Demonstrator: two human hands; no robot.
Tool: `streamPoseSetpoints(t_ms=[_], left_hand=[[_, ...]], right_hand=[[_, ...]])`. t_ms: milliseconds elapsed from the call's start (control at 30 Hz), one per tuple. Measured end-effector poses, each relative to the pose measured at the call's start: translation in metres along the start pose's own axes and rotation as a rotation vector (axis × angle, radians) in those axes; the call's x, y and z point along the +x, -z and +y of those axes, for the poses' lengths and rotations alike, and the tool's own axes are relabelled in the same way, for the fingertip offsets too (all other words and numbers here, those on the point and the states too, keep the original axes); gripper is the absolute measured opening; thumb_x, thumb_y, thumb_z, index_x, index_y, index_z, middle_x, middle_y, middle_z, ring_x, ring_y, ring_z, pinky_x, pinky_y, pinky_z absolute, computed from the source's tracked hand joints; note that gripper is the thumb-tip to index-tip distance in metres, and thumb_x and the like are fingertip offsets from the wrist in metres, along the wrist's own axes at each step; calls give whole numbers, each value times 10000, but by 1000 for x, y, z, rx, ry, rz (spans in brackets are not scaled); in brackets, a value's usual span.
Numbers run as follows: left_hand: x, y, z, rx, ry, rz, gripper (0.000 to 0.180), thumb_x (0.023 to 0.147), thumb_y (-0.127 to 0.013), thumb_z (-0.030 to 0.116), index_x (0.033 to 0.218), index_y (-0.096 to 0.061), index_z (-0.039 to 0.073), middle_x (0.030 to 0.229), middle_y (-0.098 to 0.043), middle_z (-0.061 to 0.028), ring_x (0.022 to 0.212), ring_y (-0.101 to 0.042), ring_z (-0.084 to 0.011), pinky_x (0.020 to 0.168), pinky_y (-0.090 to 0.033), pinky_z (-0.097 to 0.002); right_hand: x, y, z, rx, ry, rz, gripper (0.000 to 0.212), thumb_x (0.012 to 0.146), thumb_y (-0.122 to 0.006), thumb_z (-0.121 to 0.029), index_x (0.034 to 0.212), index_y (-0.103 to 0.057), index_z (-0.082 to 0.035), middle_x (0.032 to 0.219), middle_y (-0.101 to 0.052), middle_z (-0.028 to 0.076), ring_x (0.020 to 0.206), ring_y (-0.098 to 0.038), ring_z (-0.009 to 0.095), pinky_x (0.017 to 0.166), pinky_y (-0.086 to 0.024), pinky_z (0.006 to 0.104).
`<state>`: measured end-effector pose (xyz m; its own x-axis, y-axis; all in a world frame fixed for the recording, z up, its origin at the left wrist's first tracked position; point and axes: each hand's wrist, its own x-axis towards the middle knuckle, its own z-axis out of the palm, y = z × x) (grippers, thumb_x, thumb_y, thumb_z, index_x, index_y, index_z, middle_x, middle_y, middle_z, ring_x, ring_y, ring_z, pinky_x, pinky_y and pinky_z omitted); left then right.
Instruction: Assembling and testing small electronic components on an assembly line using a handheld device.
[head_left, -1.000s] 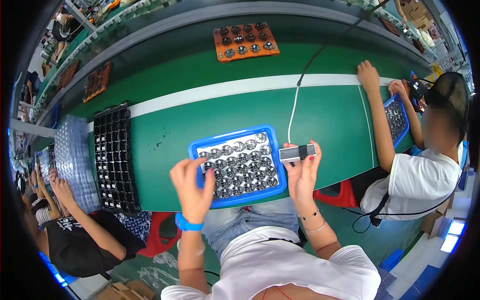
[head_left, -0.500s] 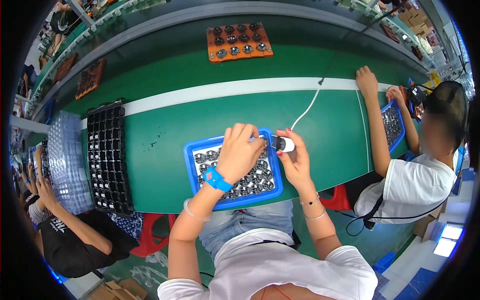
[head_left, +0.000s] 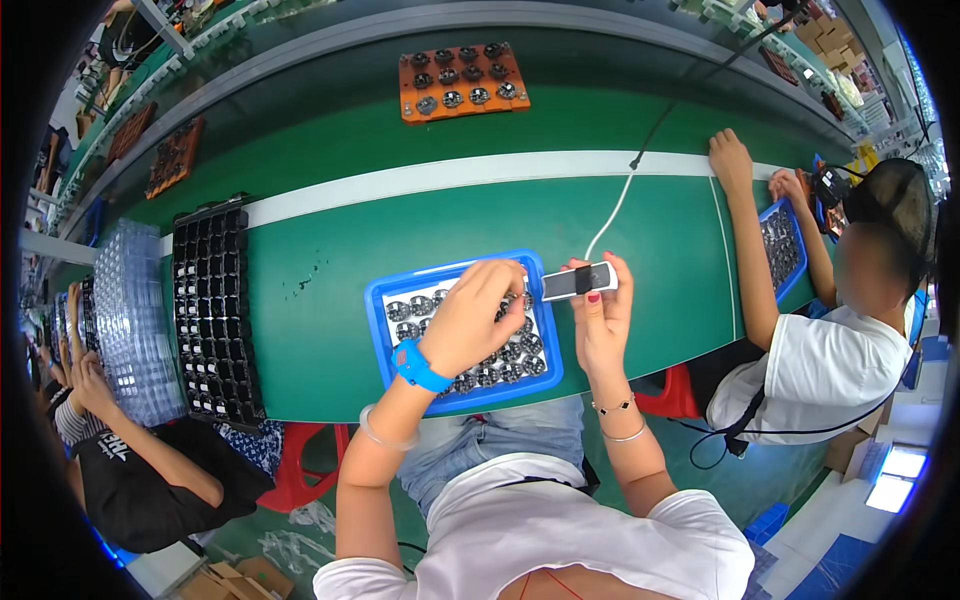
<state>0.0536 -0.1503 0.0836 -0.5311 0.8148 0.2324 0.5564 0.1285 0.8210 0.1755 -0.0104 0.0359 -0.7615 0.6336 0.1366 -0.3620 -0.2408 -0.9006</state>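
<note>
A blue-rimmed tray [head_left: 374, 325] in front of me holds many small round dark circuit parts [head_left: 511, 352] on a white bottom. Above it hangs my left hand [head_left: 470, 318], its fingers curled down and pinched together. What those fingertips hold, if anything, is hidden. At the tray's right edge my right hand [head_left: 606, 322] is closed on a small white-and-dark handheld device [head_left: 580, 281], with a dark band round its middle. A white cable [head_left: 612, 215] runs from behind the device toward the back of the table.
An orange plate [head_left: 465, 112] bearing rows of round parts lies at the back. To the left stand a black compartment tray [head_left: 212, 310] and stacked clear plastic trays [head_left: 138, 320]. A person in white [head_left: 830, 375] works at the right beside another blue tray [head_left: 783, 250]; a person in black [head_left: 150, 485] sits left.
My right hand has turned the device, so its long face now shows where its end did before. My left fingers have drawn back slightly from the device, over the tray.
</note>
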Motion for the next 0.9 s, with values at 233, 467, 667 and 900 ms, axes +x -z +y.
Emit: streamPoseSetpoints(t_ms=[233, 467, 667, 900], left_hand=[[14, 1, 10, 239, 9, -81, 383, 771, -673, 14, 1122, -520, 19, 1048, -612, -147, 975, -598, -314, 856, -491, -388], [15, -13, 13, 18, -90, -53, 485, 831, -690, 62, 1272, -490, 36, 1216, -590, -163, 1091, -604, -337, 897, -514, -371], [22, -16, 22, 68, -117, -61, 488, 849, -649, 89, 1299, -461, 71, 1217, -569, -162, 1035, -600, -372, 836, -529, -414], [28, -22, 25, 112, -93, -81, 503, 836, -653, 89, 1301, -462, 78, 1208, -574, -159, 1023, -606, -367, 822, -534, -419]], right_hand=[[13, 24, -12, -169, 115, -128, 453, 943, -587, -118, 1349, -393, -61, 1245, -565, 172, 1149, -539, 226, 1007, -408, 373], [9, 25, -6, -180, 173, -273, 470, 914, -617, -92, 1334, -406, -78, 1245, -565, 181, 1166, -548, 263, 996, -429, 391], [13, 28, -11, -242, 240, -304, 461, 905, -617, -59, 1318, -413, -61, 1248, -564, 189, 1169, -549, 272, 999, -432, 392], [18, 34, -16, -220, 253, -285, 447, 902, -624, -63, 1302, -424, -62, 1241, -569, 197, 1157, -558, 272, 988, -441, 392]])
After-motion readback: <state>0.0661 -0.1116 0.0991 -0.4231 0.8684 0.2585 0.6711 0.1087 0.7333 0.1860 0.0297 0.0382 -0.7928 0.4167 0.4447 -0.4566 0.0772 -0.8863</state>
